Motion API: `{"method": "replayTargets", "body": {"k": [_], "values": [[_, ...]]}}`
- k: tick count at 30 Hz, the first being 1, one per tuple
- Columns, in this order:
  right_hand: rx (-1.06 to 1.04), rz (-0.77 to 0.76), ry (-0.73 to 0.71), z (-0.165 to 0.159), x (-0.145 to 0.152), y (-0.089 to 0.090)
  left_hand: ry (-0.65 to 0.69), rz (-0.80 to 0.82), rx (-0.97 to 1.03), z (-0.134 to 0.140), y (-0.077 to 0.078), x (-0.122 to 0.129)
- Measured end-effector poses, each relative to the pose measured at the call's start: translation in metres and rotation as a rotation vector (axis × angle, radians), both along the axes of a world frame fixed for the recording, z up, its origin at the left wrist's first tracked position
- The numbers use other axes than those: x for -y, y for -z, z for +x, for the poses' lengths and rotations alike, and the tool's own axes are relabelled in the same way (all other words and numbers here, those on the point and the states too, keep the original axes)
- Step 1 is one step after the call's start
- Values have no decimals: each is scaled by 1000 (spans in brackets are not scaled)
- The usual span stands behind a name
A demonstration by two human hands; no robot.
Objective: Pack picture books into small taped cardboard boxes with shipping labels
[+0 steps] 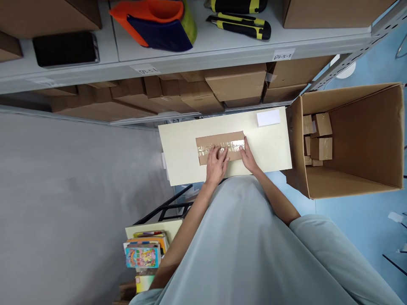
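Note:
A flat cardboard box (203, 159) lies on the cream tabletop (178, 144), with a strip of clear shiny tape along its top. My left hand (216, 165) rests on top of it, fingers apart and their tips touching the tape near the middle. At the box's right end, my right hand (249, 157) grips the edge, thumb on the top face and the other fingers along the end. A small white stack of paper or labels (268, 117) sits at the table's far right corner.
Right of the table stands a large open carton (362, 140) with several small taped boxes (321, 148). Along the far side runs a grey shelf (203, 55) bearing utility knives (244, 26), an orange and blue tape dispenser (159, 25) and a black phone (66, 49). Books (144, 256) are stacked lower left.

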State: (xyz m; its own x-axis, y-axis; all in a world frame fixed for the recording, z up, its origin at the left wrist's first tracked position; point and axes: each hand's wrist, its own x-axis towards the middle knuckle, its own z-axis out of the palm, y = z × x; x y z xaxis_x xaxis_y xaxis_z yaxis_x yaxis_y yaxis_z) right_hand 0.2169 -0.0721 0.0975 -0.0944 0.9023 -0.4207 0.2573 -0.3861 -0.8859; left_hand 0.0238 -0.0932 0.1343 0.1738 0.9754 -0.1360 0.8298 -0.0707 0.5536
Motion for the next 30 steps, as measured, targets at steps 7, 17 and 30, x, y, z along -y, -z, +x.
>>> {"method": "replayTargets", "body": {"k": [7, 17, 30], "values": [[53, 3, 138, -5, -2, 9, 174, -89, -147, 2, 5, 13], [192, 77, 66, -6, -13, 8, 39, -46, 51, -14, 4, 8], [236, 128, 165, 11, 19, -17, -561, -179, 535, -69, 18, -9]]}}
